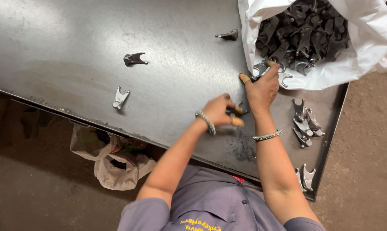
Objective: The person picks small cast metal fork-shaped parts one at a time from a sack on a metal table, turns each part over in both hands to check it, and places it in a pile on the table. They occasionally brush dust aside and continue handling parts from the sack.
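Under right hand: forked part.

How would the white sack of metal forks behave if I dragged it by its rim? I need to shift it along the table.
The white sack is thin woven cloth, so its rim would likely stretch and crumple rather than pull stiffly. It is packed with dark metal forks, so it is probably heavy. Its mouth lies open toward the right hand, so forks may spill.
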The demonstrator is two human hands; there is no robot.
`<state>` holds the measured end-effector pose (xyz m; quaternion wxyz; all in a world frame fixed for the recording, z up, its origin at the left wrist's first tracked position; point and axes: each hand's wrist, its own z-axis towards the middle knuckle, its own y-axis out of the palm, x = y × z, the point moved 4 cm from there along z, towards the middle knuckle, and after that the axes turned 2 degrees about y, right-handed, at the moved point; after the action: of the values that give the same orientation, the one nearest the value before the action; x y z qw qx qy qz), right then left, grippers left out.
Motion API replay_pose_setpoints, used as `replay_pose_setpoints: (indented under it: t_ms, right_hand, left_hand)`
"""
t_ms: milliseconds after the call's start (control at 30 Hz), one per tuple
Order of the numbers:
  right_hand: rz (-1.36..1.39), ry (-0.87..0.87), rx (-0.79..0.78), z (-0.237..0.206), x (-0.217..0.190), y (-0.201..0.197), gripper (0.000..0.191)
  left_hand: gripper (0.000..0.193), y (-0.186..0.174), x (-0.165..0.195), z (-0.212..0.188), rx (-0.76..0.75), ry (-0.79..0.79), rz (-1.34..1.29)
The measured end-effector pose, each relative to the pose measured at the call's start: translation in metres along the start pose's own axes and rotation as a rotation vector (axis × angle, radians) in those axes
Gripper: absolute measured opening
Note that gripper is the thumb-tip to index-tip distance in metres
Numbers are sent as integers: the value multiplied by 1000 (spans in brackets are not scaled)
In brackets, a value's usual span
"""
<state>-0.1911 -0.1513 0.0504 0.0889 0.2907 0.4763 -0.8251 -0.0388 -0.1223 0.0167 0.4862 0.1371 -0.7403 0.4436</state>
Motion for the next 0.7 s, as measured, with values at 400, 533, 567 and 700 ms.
replay_pose_setpoints:
  t_ms: [400, 533, 567, 700]
  right_hand:
    - [148, 41, -151, -51, 40, -30, 51]
    - [178, 94, -209, -84, 61, -56, 48]
    - [123, 91, -212, -90, 65, -61, 49]
    - [84, 70, -254, -114, 74, -80, 49]
  left_hand:
    - [70, -116, 20, 130, 592, -73, 426]
    - [60, -105, 10, 134, 400, -135, 396]
    - [56, -101, 6, 131, 343, -162, 396]
    - [45, -78, -1, 106, 291, -49, 437]
